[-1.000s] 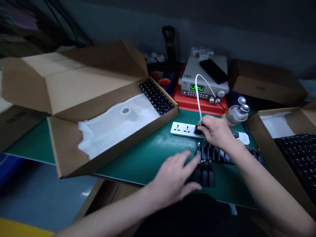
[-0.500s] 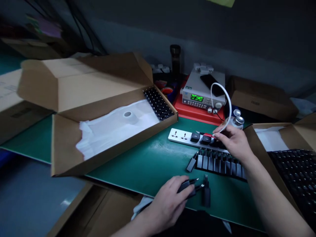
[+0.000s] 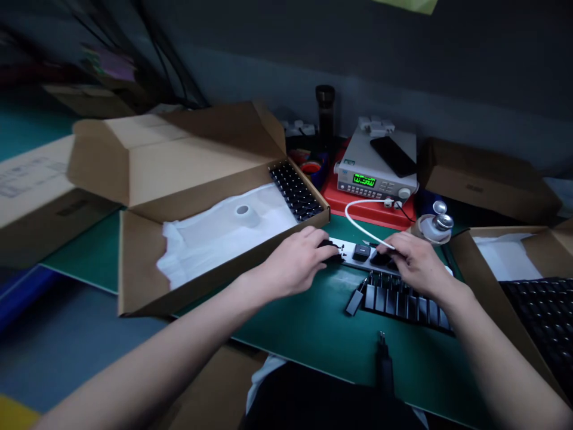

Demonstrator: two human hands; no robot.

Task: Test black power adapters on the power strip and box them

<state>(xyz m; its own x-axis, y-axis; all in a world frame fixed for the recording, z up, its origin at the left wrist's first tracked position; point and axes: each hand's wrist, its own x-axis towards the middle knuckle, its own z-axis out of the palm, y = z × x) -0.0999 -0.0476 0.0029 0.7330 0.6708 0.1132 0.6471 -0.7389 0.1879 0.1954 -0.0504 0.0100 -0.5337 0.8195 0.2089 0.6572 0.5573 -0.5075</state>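
Observation:
My left hand (image 3: 298, 260) is closed around black plug-in chargers (image 3: 330, 243), with their prongs toward the left end of the white power strip (image 3: 350, 261); whether they touch the sockets I cannot tell. Pinched in my right hand (image 3: 418, 263) is the end of a white cable (image 3: 364, 227), its tip hidden by the fingers, over the plugged-in chargers. One black charger (image 3: 362, 252) sits in the strip between my hands. In front of the strip lies a row of chargers (image 3: 398, 301). A loose charger (image 3: 356, 297) rests beside that row, another charger (image 3: 385, 364) nearer me.
An open carton (image 3: 210, 280) with white lining and packed chargers (image 3: 298, 191) stands left. Another open carton (image 3: 487, 298) full of chargers is at right. Behind the strip, a meter (image 3: 373, 173) with green display sits on a red tray (image 3: 338, 200), near a pump bottle (image 3: 434, 227).
My left hand has moved up and forward from the table's front edge to the strip's left end with its chargers. The white cable's loop has dropped lower and leftward; my right hand stays by the strip.

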